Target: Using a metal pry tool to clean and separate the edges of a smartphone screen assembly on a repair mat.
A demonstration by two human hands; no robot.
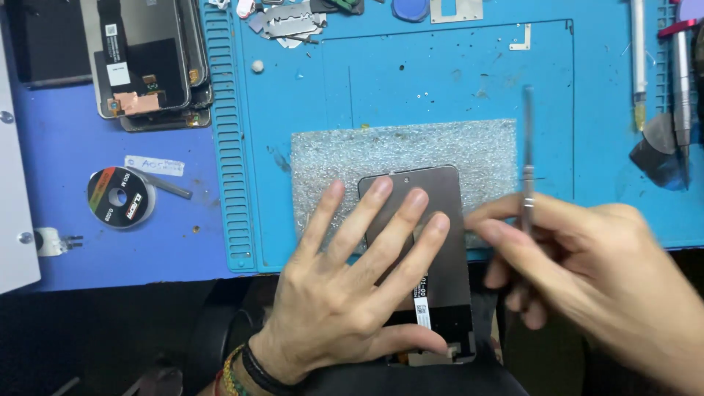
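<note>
- Two hands at work: my left hand [345,293] lies flat, fingers spread, pressing the phone screen panel [433,242] down on the foam pad [330,158] at the blue mat's [440,81] near edge.
- My right hand [587,271], blurred, pinches slim metal tweezers [527,147] upright just beside the panel's right edge.
- Nothing looks lifted or detached on the panel yet, so I judge most of the job remains.

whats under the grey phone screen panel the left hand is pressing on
The grey rectangular phone screen panel lies on a silvery textured foam sheet, which rests on the blue silicone work mat. The left hand covers the panel's left side, and its near end overhangs the mat.
</note>
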